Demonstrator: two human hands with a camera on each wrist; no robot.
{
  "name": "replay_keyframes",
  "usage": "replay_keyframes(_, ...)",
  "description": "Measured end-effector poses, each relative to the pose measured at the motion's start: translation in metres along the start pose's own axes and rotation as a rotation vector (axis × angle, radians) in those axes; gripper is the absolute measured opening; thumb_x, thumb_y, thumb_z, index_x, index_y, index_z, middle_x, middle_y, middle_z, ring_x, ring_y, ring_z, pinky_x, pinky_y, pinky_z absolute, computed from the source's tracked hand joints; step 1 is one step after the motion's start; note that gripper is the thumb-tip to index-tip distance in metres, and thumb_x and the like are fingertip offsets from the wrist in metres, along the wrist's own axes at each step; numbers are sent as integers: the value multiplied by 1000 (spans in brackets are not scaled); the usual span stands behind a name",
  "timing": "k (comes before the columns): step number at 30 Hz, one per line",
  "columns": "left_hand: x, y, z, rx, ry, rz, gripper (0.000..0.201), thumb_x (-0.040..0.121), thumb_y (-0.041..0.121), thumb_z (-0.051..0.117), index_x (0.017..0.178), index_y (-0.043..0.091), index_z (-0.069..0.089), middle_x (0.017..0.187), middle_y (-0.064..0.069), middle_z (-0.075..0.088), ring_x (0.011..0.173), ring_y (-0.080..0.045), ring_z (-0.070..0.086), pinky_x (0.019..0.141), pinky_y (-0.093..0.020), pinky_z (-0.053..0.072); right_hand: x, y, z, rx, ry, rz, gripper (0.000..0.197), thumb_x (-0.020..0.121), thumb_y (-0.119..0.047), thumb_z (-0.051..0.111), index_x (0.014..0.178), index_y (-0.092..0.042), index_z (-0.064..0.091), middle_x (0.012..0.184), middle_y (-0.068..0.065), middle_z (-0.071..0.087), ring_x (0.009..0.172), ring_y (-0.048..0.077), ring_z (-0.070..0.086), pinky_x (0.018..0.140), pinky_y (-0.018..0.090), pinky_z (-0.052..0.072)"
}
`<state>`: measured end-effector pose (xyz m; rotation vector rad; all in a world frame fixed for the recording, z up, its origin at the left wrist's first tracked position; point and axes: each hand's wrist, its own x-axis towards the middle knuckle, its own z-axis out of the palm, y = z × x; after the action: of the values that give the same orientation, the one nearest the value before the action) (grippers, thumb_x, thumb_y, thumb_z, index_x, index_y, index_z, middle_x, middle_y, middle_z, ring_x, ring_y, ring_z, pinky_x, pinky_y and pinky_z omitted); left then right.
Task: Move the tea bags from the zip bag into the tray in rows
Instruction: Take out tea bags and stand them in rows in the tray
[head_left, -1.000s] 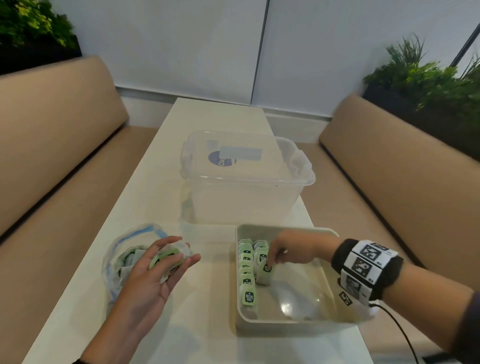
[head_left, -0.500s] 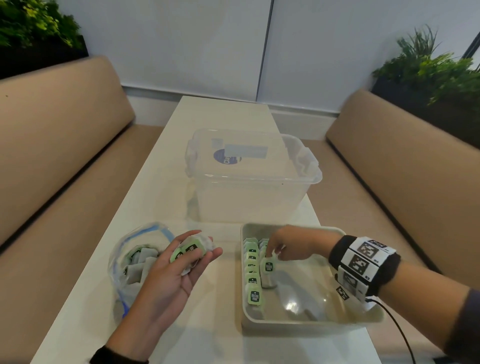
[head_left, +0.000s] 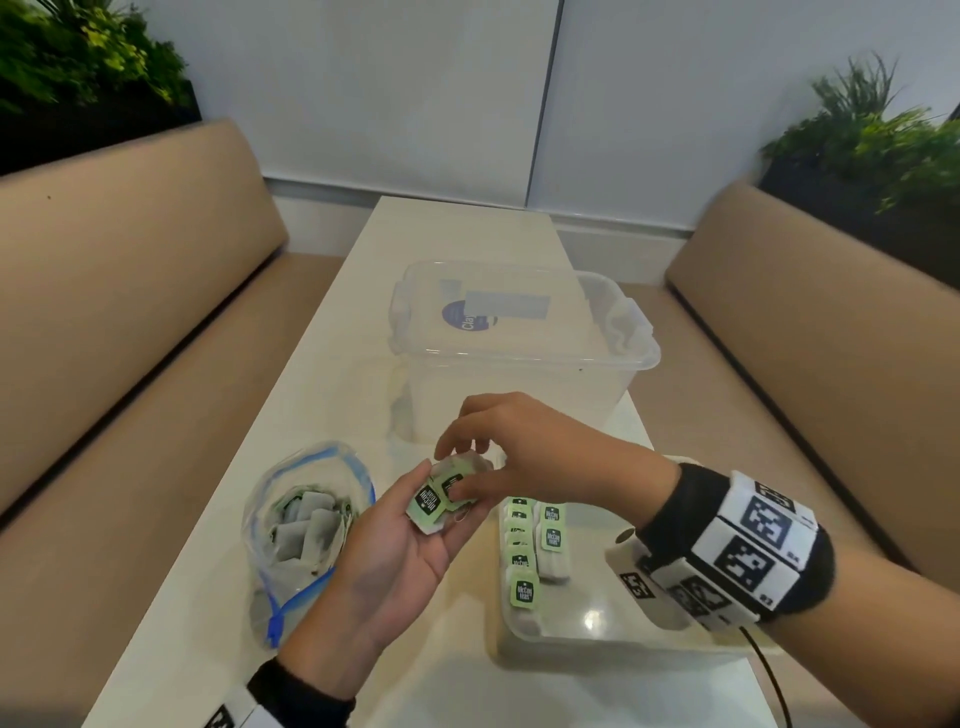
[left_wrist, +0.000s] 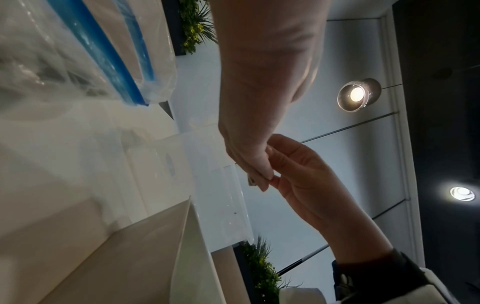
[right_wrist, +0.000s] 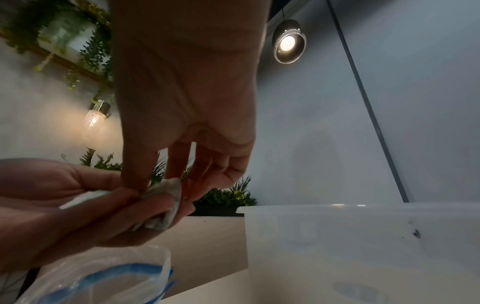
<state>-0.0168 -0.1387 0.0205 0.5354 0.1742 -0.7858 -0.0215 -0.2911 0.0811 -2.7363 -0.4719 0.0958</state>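
Left hand (head_left: 400, 561) palm up, cupping tea bags (head_left: 441, 498) beside the zip bag (head_left: 306, 525). Right hand (head_left: 524, 457) pinching one of them above the tray (head_left: 597, 644).

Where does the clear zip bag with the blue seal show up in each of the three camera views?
Head: the clear zip bag with the blue seal lies on the white table, lower left, beside the left hand.
Left wrist: upper left, blurred and close.
Right wrist: bottom left, below the left hand.
Shared landmark: the clear plastic storage box, seen in all three views.
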Motion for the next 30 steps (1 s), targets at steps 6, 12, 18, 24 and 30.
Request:
replay_keyframes(6,-4,6,-1,-56,-59,-54,49,86,23,48,124,-7,53,122,-27,62,111,-44,60,80,-44,57,2,0,-7,98,35,-26,14,82,-24,70,96,-20,69,78,-18,56,73,4,55,62,7,38)
replay_keyframes(12,-9,9,-2,-38,-114,-77,51,73,25,74,109,-9,66,119,-31,61,106,-46,62,78,-43,58,1,-2,-17,320,13,1,8,85,-17,68,86,-23,63,78,-17,58,68,-8,54,62,4,39)
replay_keyframes(18,-13,3,-1,267,-120,18,49,63,-8,76,110,-1,65,107,-26,68,93,-37,69,63,-23,57,-3,0,-17,680,-8,77,9,89,-9,61,84,-16,61,79,-6,64,74,5,59,75,16,45)
replay_keyframes(24,-17,0,6,330,-110,56,56,64,3,67,119,9,57,100,-21,71,71,-29,70,54,-20,55,-7,0,-25,840,137,82,7,84,-8,66,86,-11,61,79,6,67,72,19,57,64,25,45)
replay_keyframes(30,-12,6,17,395,-74,238,32,64,11,67,96,9,66,82,-12,72,61,-20,68,57,-17,55,-12,-13,-40,662,274,42,22,84,-7,67,98,-20,56,86,8,62,67,20,67,67,28,58)
